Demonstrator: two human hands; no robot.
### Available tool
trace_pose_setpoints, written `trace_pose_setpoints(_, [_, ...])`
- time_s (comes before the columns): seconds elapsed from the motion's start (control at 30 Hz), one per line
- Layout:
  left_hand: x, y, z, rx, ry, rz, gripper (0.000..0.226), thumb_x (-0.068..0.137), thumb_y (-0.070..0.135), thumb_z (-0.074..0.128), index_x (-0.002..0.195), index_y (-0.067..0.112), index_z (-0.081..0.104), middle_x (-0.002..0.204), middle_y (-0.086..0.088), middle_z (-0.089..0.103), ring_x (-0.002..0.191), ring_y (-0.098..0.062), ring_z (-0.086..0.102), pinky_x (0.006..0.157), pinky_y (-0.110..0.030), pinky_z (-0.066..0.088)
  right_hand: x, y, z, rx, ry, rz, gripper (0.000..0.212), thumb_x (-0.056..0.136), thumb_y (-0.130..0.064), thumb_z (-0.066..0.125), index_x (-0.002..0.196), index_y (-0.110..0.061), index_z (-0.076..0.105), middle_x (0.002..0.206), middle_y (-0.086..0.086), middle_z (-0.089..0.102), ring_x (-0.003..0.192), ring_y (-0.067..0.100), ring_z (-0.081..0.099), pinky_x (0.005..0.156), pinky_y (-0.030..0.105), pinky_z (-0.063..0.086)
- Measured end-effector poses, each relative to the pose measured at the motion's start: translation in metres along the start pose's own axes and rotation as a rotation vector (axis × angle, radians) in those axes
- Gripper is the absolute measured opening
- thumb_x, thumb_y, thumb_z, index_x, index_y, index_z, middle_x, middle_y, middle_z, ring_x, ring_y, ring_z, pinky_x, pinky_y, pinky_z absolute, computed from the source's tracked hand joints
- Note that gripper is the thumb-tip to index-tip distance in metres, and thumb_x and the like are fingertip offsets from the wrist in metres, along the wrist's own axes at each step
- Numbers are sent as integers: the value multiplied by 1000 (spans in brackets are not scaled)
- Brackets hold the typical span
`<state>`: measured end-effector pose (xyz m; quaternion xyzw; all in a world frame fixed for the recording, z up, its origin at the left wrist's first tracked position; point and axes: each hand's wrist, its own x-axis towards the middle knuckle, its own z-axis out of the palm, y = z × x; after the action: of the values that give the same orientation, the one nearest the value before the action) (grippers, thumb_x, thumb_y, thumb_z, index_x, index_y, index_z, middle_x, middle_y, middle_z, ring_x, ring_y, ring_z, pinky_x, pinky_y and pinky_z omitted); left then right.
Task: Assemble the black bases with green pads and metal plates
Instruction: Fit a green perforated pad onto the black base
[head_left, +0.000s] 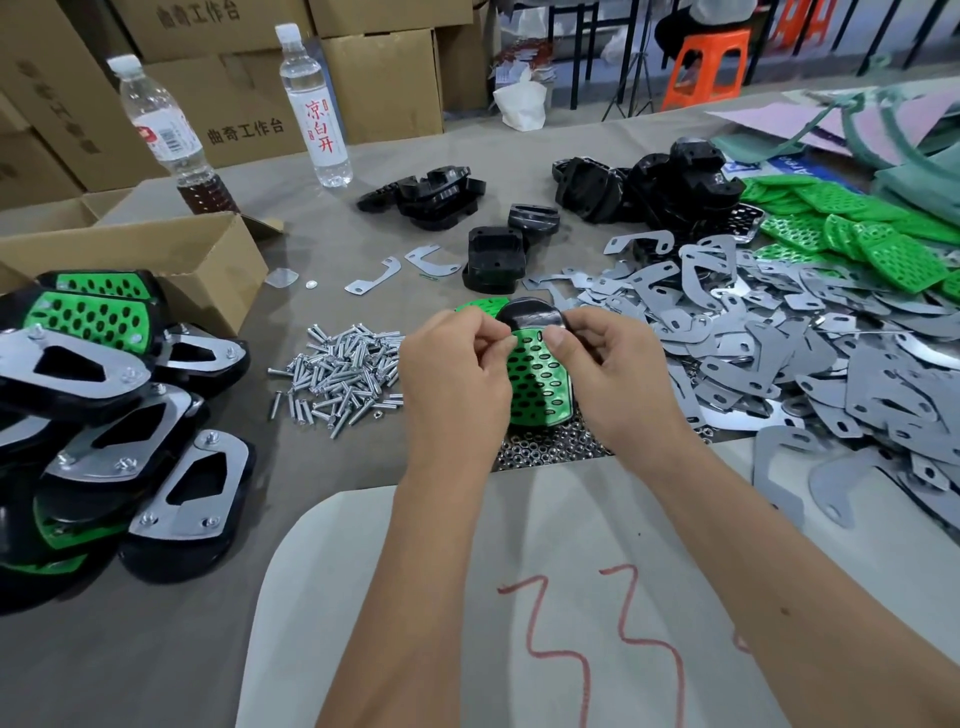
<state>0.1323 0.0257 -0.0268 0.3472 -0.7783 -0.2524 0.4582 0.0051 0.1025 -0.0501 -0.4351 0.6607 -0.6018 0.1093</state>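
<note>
Both hands hold one black base (527, 314) fitted with a perforated green pad (540, 382) at the table's middle. My left hand (457, 374) grips its left edge, thumb and forefinger pinching near the pad's top. On the other side, my right hand (608, 364) curls round the right edge with its thumb on the pad. Loose black bases (491, 260) lie beyond, green pads (852, 228) are heaped at the far right, and grey metal plates (779, 343) spread across the right side.
A pile of screws (343, 374) lies left of my hands and nuts (550, 447) below the pad. Finished assemblies (119, 415) are stacked at the left beside an open cardboard box (171, 260). Two bottles (311, 104) stand at the back.
</note>
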Motion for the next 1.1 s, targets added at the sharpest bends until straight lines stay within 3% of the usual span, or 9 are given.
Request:
trace_pose_setpoints(0.1, [-2,3,1,-151,-9,-33,3,84,14,79,86,16,80,84,7,73,74,-6,68,75,-32,58,0,-2,-1,45,46,29,12,100,-20,65,92,-23,74,79,-8,74,72,14,66,70,36,55])
trace_pose_setpoints(0.2, [-2,-1,3,-303,-31,-122,9,88,19,75,93,20,82,88,9,77,79,-14,74,79,-45,61,0,-4,-3,105,46,54,18,99,-24,61,100,-11,75,88,8,76,85,34,71,78,54,58])
trace_pose_setpoints(0.27, [0,-5,2,-434,-32,-243,7,86,22,80,93,23,81,83,5,77,80,-13,73,80,-48,62,0,-5,-3,134,41,63,19,99,-24,61,102,-11,74,89,5,77,87,29,73,79,51,59])
trace_pose_setpoints(0.4, [1,-7,-2,-562,-170,-472,45,79,44,80,121,29,74,99,-1,78,98,-19,73,91,-49,59,-1,-6,-3,180,20,62,15,103,-17,60,104,-10,74,92,6,77,90,29,73,84,52,60])
trace_pose_setpoints(0.5, [0,-1,-5,-799,-342,-563,40,87,38,73,123,22,73,115,-15,75,112,-41,70,89,-70,55,-1,-8,-3,199,-2,53,17,104,-17,59,107,-10,74,95,8,77,92,31,73,85,54,59])
trace_pose_setpoints(0.7, [0,3,-5,-796,-355,-582,24,103,22,60,123,13,70,122,-22,71,119,-45,65,98,-71,50,-1,-10,-4,190,22,72,16,105,-15,59,104,-8,73,92,12,76,88,30,72,83,56,58])
trace_pose_setpoints(0.83, [-2,4,-1,-778,-335,-585,14,102,24,63,115,24,70,118,-20,72,115,-43,67,95,-70,52,-1,-8,-3,177,28,65,16,104,-17,59,102,-9,73,90,9,75,88,35,70,82,56,58])
trace_pose_setpoints(0.97, [-3,0,6,-659,-269,-545,14,104,16,59,115,18,67,106,-21,74,99,-40,72,85,-65,58,-1,-6,-2,210,-14,87,17,102,-20,59,100,-10,73,93,16,74,91,43,69,82,61,57])
trace_pose_setpoints(1.1, [1,-3,4,-693,-225,-516,12,102,14,63,109,20,70,95,-16,74,85,-29,70,82,-61,59,-1,-8,-2,274,-7,110,18,100,-28,60,103,-15,72,94,12,74,85,24,70,79,51,60])
